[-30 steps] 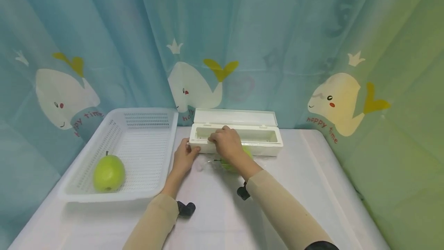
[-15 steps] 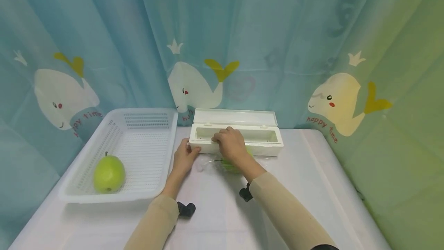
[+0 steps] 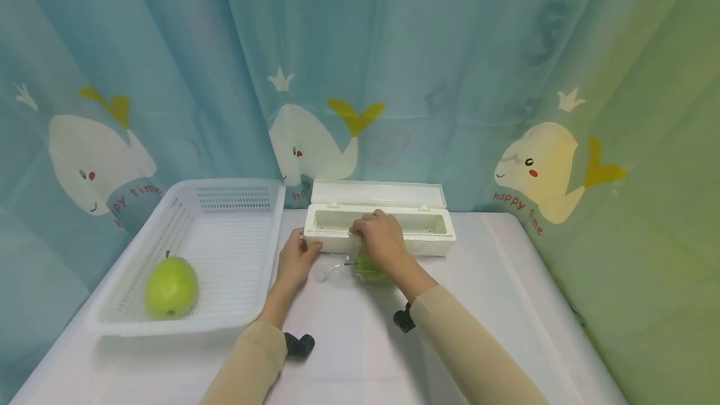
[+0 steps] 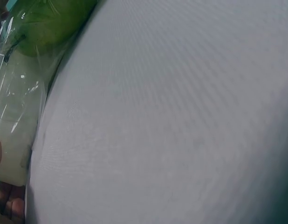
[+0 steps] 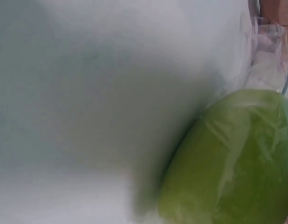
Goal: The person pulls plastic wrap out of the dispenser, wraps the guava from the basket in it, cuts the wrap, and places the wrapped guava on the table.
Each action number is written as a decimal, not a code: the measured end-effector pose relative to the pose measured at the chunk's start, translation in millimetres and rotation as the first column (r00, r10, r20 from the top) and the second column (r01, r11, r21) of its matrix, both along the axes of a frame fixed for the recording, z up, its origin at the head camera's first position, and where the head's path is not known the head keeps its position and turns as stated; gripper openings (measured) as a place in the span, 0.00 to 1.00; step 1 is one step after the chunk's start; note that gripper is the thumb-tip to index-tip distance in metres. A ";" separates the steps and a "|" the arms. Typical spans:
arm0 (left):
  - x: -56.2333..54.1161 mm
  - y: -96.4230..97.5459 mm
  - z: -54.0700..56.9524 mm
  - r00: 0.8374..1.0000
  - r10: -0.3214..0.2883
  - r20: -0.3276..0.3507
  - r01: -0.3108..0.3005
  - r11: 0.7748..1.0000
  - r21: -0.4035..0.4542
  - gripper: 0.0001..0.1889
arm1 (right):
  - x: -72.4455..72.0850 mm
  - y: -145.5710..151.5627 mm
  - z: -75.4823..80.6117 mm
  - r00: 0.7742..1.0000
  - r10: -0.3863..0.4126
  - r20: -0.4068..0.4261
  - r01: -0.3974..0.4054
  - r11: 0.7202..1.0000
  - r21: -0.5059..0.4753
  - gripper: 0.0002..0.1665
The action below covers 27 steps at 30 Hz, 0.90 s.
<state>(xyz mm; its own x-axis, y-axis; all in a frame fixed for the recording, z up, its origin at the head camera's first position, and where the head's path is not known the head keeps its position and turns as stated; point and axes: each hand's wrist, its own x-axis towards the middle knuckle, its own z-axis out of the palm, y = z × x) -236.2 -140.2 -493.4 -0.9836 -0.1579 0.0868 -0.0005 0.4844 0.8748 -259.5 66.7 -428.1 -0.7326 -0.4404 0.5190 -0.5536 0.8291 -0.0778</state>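
A long white plastic wrap dispenser (image 3: 332,244) stands at the back of the table, its lid (image 3: 377,193) raised behind it. The left hand (image 3: 295,265) grips the dispenser's left end, thumb on the front face. At the front edge, left of the middle, the right hand (image 3: 379,239) has its fingers curled over the rim; any small part under the fingertips is hidden. Below that hand, against the dispenser, a green pear (image 3: 368,270) lies covered in clear film (image 4: 23,93). The right wrist view shows the film creased over the pear (image 5: 232,158).
A white slotted basket (image 3: 225,324) stands to the left, holding another green pear (image 3: 171,286) near its front. Blue-green curtain (image 3: 439,36) hangs close behind the dispenser. White cloth covers the table (image 3: 349,361).
The right hand has slid a little to the right along the dispenser's front edge. The left hand keeps its grip on the left end. The head view has shifted slightly.
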 end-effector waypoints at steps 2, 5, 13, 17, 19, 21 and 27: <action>0.6 0.0 -0.5 1.000 0.001 0.004 -0.001 1.000 -0.005 0.28 | 0.9 3.7 -0.4 1.000 -0.007 0.012 0.007 1.000 -0.002 0.03; 0.9 0.5 -0.4 1.000 0.005 0.004 -0.005 1.000 -0.010 0.28 | 1.6 10.0 0.0 1.000 -0.008 0.018 0.008 1.000 -0.013 0.05; -0.5 1.7 0.5 1.000 0.010 0.011 -0.010 1.000 -0.006 0.28 | 3.4 25.4 2.3 0.998 -0.043 0.052 0.043 0.999 -0.005 0.05; -0.4 1.8 0.4 1.000 0.010 0.012 -0.010 1.000 -0.010 0.28 | 4.6 32.3 2.0 0.999 -0.043 0.025 0.043 0.999 -0.020 0.03; -1.0 1.3 -1.1 1.000 0.010 0.010 -0.010 1.000 -0.012 0.28 | 5.1 35.6 1.8 0.999 -0.045 0.011 0.045 0.999 -0.022 0.04; -1.3 0.9 -1.9 1.000 0.008 0.008 -0.008 1.000 -0.012 0.28 | 5.5 38.6 1.4 0.999 -0.051 0.008 0.051 0.998 -0.023 0.04; -1.8 0.9 -2.2 1.000 0.000 -0.003 0.000 1.000 -0.002 0.27 | 5.3 44.2 1.5 0.998 -0.063 0.011 0.064 0.998 -0.020 0.03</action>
<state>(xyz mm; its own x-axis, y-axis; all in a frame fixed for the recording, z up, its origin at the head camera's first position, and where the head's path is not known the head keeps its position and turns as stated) -237.9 -139.3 -495.6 -0.9834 -0.1575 0.0899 0.0021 0.4858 0.8741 -254.2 110.9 -426.6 -0.7642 -0.3825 0.5193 -0.4990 0.8608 -0.1002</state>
